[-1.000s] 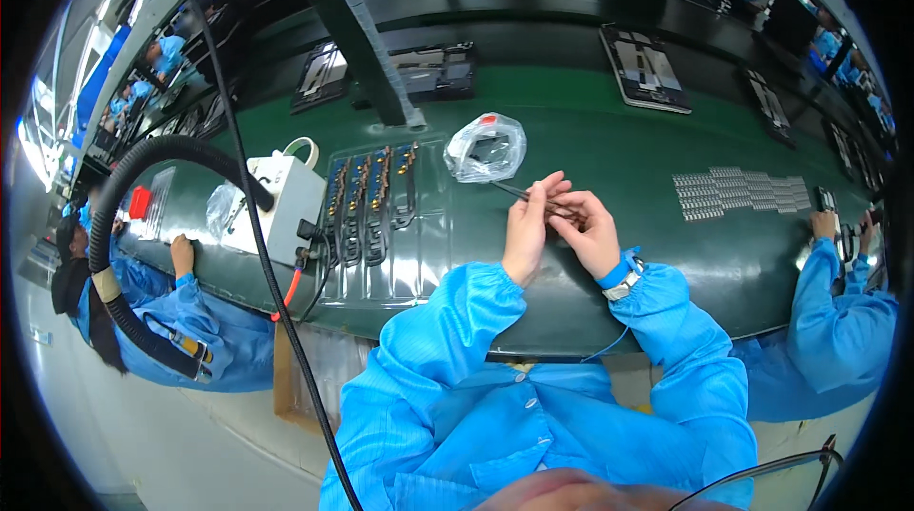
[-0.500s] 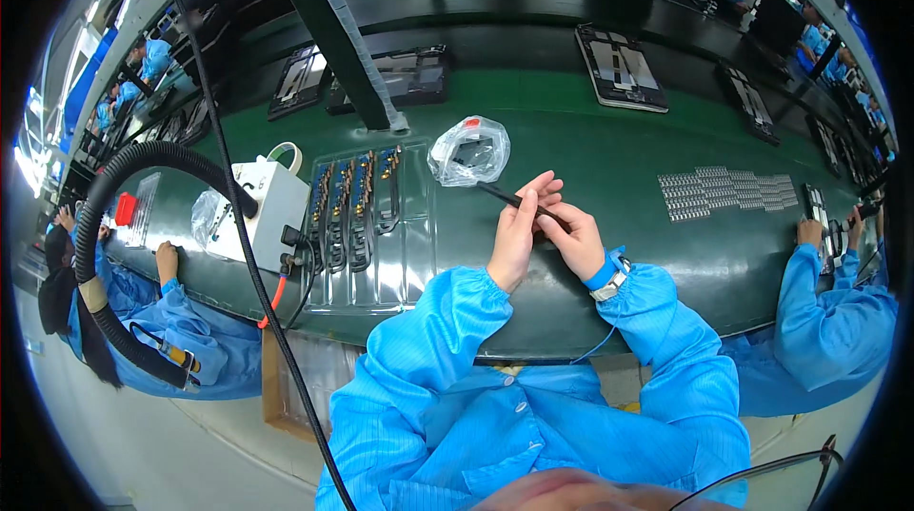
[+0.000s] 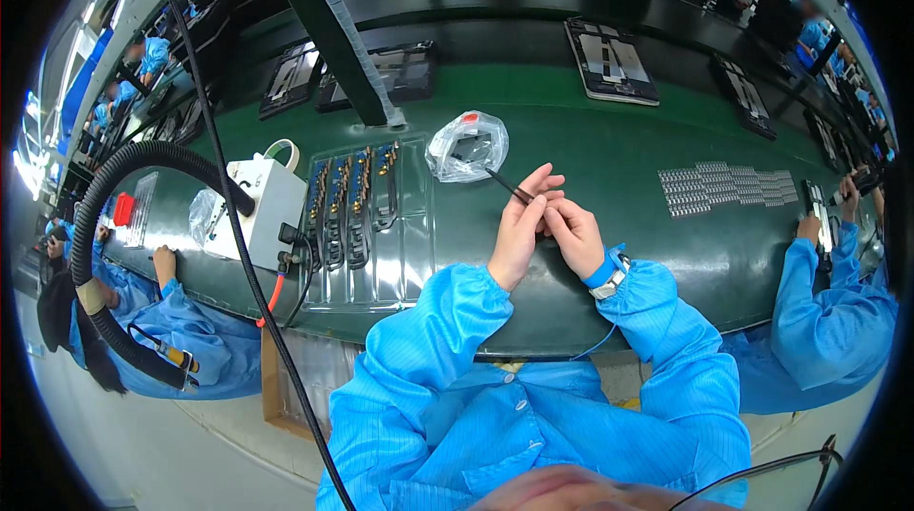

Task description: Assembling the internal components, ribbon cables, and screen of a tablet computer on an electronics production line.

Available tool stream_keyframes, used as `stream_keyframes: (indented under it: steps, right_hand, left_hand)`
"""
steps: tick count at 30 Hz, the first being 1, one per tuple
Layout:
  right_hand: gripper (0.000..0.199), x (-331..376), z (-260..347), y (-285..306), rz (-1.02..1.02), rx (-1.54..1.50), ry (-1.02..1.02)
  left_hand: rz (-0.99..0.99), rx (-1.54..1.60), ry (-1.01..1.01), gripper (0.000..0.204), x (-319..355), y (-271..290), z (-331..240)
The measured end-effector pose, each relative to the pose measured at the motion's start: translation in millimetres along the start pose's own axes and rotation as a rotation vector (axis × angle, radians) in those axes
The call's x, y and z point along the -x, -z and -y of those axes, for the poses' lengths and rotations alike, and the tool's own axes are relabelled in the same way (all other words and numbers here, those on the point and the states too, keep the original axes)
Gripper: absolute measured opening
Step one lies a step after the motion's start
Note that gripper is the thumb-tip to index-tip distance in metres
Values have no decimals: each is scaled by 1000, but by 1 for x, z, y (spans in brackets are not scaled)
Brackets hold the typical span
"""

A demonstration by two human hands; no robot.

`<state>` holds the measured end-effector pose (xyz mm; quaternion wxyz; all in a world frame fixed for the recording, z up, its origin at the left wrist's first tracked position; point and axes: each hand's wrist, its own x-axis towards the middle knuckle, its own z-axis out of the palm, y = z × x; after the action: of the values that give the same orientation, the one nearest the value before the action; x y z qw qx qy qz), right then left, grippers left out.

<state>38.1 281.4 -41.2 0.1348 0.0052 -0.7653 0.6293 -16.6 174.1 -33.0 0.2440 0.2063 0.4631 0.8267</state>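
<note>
My left hand (image 3: 517,240) is closed, thumb and index pinching a slim black tool (image 3: 507,185) that looks like tweezers. Its thin tip points up and left, near a clear plastic bag (image 3: 466,147) with dark pieces and a red spot. My right hand (image 3: 577,240), with a blue wrist strap and a watch, is pinched closed against the left fingertips; what lies between its fingers is hidden. Left of the hands, a clear plastic tray (image 3: 405,268) carries rows of small black cable-like parts (image 3: 335,211) with blue and gold ends.
A white box (image 3: 255,205) with a black corrugated hose (image 3: 162,151) stands at the left. Thin grey part strips (image 3: 725,189) lie at the right. Opened flat devices (image 3: 609,62) rest along the far side. Co-workers sit on both sides; a black cable (image 3: 221,164) hangs in front.
The black tool's rear end, visible beyond my right thumb before, is now hidden by my fingers. My right fingers have drawn closer to the left fingertips. The view has shifted slightly.
</note>
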Motion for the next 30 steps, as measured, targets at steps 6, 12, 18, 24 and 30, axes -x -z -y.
stream_keyframes:
  steps: [6, 12, 18, 24, 30]
  right_hand:
    - [15, 2, 7, -9, -140, 144, 38]
    - [25, -3, -1, -3, -240, 481, 336]
    - [24, -14, -13, 5, -225, 328, 239]
    - [21, -37, -15, 3, -334, 178, 177]
    - [20, -69, -7, -31, -107, -73, 168]
  left_hand:
    - [84, -9, -49, 39, 2, 3, 6]
    - [132, -503, -383, 34, -3, 2, 7]
    - [-92, -1297, -511, 62, 0, 3, -5]
    - [-430, -1966, -310, 59, -9, 30, -5]
    - [-394, -1992, -187, 42, -6, 36, -9]
